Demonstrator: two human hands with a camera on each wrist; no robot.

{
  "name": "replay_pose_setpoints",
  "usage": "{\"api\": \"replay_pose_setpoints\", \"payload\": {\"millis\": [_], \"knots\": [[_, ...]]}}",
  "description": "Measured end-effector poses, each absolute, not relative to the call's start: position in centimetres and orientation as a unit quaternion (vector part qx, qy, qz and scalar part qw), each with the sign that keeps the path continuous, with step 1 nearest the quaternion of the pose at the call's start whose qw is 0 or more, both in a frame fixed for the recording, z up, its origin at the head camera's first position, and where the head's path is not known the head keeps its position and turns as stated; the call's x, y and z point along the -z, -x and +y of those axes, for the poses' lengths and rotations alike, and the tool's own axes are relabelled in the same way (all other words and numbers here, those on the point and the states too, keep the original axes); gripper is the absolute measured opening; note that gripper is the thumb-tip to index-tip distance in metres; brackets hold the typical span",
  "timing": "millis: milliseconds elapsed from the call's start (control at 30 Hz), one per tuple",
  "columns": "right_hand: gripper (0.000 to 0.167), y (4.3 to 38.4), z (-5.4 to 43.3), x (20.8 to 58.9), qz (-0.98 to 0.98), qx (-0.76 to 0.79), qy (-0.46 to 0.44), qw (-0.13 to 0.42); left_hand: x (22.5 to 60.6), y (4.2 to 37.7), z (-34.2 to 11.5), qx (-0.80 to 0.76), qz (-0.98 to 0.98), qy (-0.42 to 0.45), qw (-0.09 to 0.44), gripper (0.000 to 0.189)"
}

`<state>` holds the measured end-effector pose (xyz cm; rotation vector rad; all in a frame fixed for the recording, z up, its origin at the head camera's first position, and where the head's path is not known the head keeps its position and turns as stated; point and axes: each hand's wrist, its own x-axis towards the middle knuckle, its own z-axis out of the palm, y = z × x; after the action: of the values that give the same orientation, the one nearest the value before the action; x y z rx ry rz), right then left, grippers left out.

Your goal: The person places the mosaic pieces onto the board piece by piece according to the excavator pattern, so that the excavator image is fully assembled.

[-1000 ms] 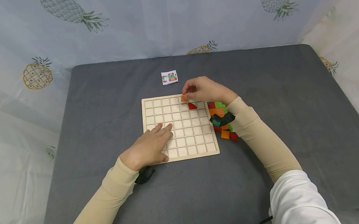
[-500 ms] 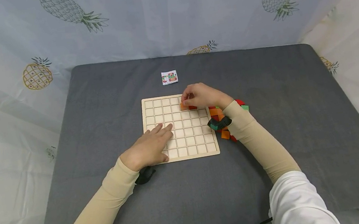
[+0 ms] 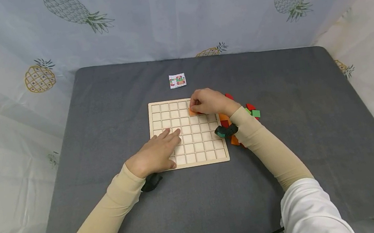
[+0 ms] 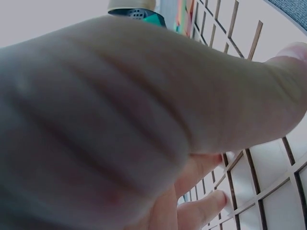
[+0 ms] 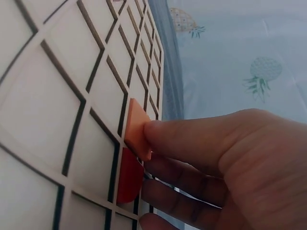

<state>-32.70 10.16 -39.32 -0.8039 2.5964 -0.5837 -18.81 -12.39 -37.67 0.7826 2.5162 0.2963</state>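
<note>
A square wooden grid board [image 3: 197, 136] lies on the dark table. My left hand [image 3: 156, 152] rests spread on its near left part; in the left wrist view the thumb [image 4: 283, 86] and fingertips touch the grid. My right hand [image 3: 209, 101] is over the board's far right part and pinches a square orange tile [image 5: 136, 129] between thumb and fingers. That tile sits slightly tilted at a cell in the second row from the far edge. Right beside it, a red rounded tile [image 5: 129, 178] lies in a cell, mostly hidden by the hand in the head view.
Loose red, orange and green tiles lie right of the board, partly under my right wrist, among them a green tile [image 3: 256, 113] and an orange tile [image 3: 223, 117]. A small printed card [image 3: 177, 80] with a coloured grid pattern lies beyond the board.
My right hand has brought the orange tile from the board's far row toward me, to the cell left of the red tile. My left hand has stayed still.
</note>
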Motion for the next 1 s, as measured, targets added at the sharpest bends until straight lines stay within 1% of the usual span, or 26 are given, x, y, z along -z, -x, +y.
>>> {"api": "replay_pose_setpoints", "payload": {"millis": [100,233,400,533,733,867,1000], "knots": [[0.014,32.4,9.9,39.2,0.926,0.187,0.278,0.173,37.7,18.8,-12.4,-0.108,0.921,-0.288,0.24,0.065],[0.013,32.2,9.6,38.9,0.931,0.166,0.276,0.17,37.6,18.8,-12.4,-0.102,0.922,-0.288,0.239,0.068],[0.021,32.5,10.1,37.8,0.93,0.171,0.28,0.165,37.7,18.8,-12.4,-0.103,0.922,-0.289,0.237,0.067],[0.027,32.7,11.6,36.2,0.926,0.224,0.261,0.153,37.6,18.8,-12.4,-0.104,0.922,-0.29,0.236,0.065],[0.03,32.5,14.3,34.1,0.922,0.266,0.241,0.144,37.7,18.8,-12.5,-0.108,0.922,-0.284,0.24,0.065],[0.032,32.5,16.3,33.5,0.928,0.266,0.216,0.148,37.7,18.8,-12.6,-0.111,0.922,-0.288,0.235,0.063],[0.034,32.7,18.1,33.7,0.936,0.256,0.191,0.149,37.8,18.9,-12.6,-0.115,0.921,-0.29,0.234,0.062]]}}
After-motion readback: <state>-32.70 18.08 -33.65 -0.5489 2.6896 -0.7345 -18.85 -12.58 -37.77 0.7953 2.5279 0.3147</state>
